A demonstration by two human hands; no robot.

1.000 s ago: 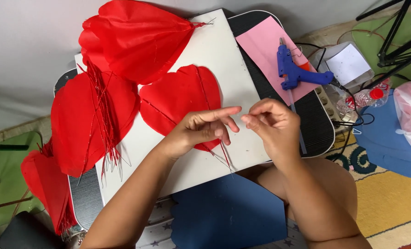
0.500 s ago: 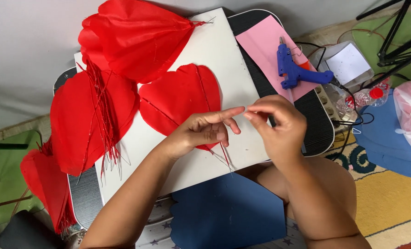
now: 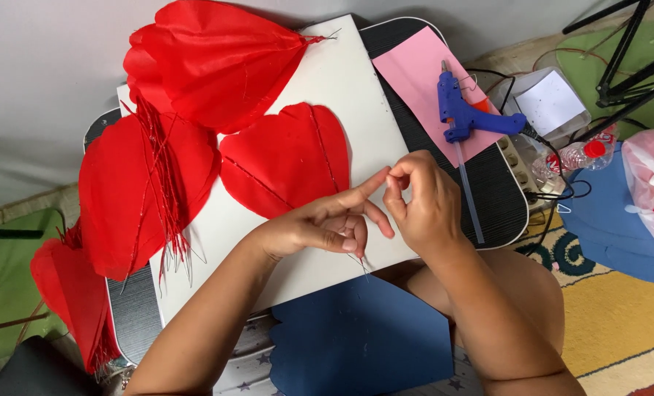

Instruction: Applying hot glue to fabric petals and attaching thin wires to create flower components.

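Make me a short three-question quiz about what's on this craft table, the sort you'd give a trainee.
1. True or false: the blue glue gun lies partly on the pink sheet.
2. Which thing lies under both hands? A) the white board B) a green mat C) a metal tray
3. What colour is the heart-shaped piece just above the left hand?

Key
1. True.
2. A. The left hand and the right hand meet over it, fingertips pinched together on a thin wire.
3. Red.
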